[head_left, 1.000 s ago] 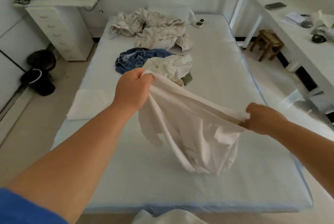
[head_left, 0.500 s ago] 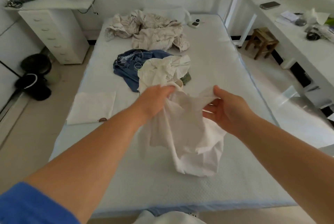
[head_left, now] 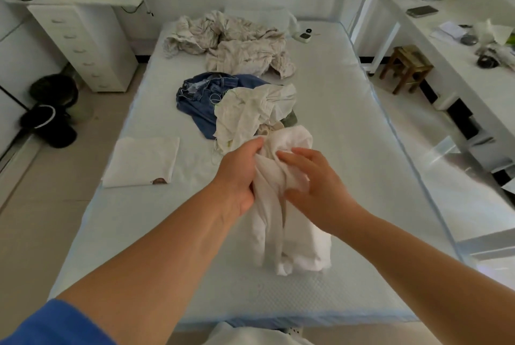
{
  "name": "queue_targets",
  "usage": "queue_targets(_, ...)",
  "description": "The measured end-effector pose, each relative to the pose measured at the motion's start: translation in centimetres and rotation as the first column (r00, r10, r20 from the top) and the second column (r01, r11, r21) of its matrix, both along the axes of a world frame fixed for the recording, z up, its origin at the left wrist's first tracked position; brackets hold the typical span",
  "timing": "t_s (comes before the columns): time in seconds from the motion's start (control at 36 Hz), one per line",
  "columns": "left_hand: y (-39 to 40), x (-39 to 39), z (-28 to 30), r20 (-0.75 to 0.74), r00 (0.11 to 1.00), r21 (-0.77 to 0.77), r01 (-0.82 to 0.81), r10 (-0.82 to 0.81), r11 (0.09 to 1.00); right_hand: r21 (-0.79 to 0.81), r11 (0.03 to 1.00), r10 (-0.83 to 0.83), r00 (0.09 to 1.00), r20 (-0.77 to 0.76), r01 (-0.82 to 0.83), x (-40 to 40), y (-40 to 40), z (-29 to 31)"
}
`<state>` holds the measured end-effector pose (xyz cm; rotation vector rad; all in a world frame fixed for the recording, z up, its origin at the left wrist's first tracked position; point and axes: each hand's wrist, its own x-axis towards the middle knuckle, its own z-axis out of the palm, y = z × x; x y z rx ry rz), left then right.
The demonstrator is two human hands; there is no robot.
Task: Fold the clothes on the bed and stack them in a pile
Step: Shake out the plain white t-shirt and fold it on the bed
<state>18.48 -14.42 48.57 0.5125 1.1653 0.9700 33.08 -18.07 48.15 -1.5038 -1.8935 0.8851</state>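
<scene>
A white garment hangs bunched above the bed, its lower end touching the mattress. My left hand grips its gathered top. My right hand lies against the cloth just to the right, fingers spread and nearly straight. Behind them lies a crumpled cream garment over blue jeans. Farther back sits a heap of beige clothes. One folded white piece lies flat at the bed's left edge.
A white drawer unit stands at the back left, with black bags on the floor beside it. A long white desk with small items runs along the right, a wooden stool under it. A small device lies near the bed's head.
My hands, spread wide a second ago with the white garment stretched between them, have come together. The garment is now gathered into one bunch, and my right hand has loosened its grasp.
</scene>
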Motion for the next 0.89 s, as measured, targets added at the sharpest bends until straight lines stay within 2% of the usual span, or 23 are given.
queue_targets(0.08, 0.5, -1.0, 0.2, -0.003, 1.0, 0.025, -0.013, 0.013, 1.0, 0.015, 0.961, -0.276, 0.96, -0.05, 0.277, 0.8, 0.4, -0.4)
queue_targets(0.14, 1.0, -2.2, 0.6, -0.072, 0.997, 0.059, -0.036, 0.04, 0.998, 0.044, 0.922, -0.384, 0.923, -0.008, 0.384, 2.1, 0.8, -0.5)
queue_targets(0.28, 2.4, -5.4, 1.7, -0.368, 0.926, 0.164, -0.019, 0.079, 0.986, 0.274, 0.863, -0.474, 0.867, 0.152, 0.424, 7.0, 1.7, -0.1)
queue_targets(0.36, 2.7, -6.6, 2.3, -0.558, 0.828, 0.208, 0.071, 0.058, 0.976, 0.222, 0.85, -0.517, 0.84, 0.167, 0.479, 9.4, 2.3, 0.4)
queue_targets(0.47, 2.9, -7.7, 3.2, -0.767, 0.641, 0.199, 0.28, -0.029, 0.939, 0.101, 0.836, -0.545, 0.837, 0.047, 0.539, 10.9, 3.1, 1.5)
queue_targets(0.56, 3.1, -8.8, 4.2, -0.769, 0.616, 0.099, 0.377, -0.17, 0.921, 0.146, 0.828, -0.555, 0.829, 0.069, 0.542, 12.0, 3.5, 2.9)
queue_targets(0.69, 3.6, -10.7, 5.4, -0.682, 0.659, 0.063, 0.486, -0.318, 0.871, 0.298, 0.881, -0.468, 0.774, 0.426, 0.368, 13.9, 3.6, 6.5)
queue_targets(0.75, 4.1, -11.0, 5.5, -0.683, 0.673, 0.118, 0.484, -0.283, 0.867, 0.393, 0.885, -0.442, 0.718, 0.537, 0.25, 14.5, 3.5, 7.7)
queue_targets(0.81, 4.9, -10.9, 5.5, -0.705, 0.686, 0.21, 0.444, -0.179, 0.871, 0.478, 0.86, -0.459, 0.681, 0.57, 0.18, 14.8, 3.5, 8.6)
queue_targets(0.89, 6.2, -10.3, 6.0, -0.717, 0.696, 0.343, 0.4, -0.039, 0.85, 0.497, 0.828, -0.514, 0.705, 0.489, 0.259, 14.9, 4.1, 9.8)
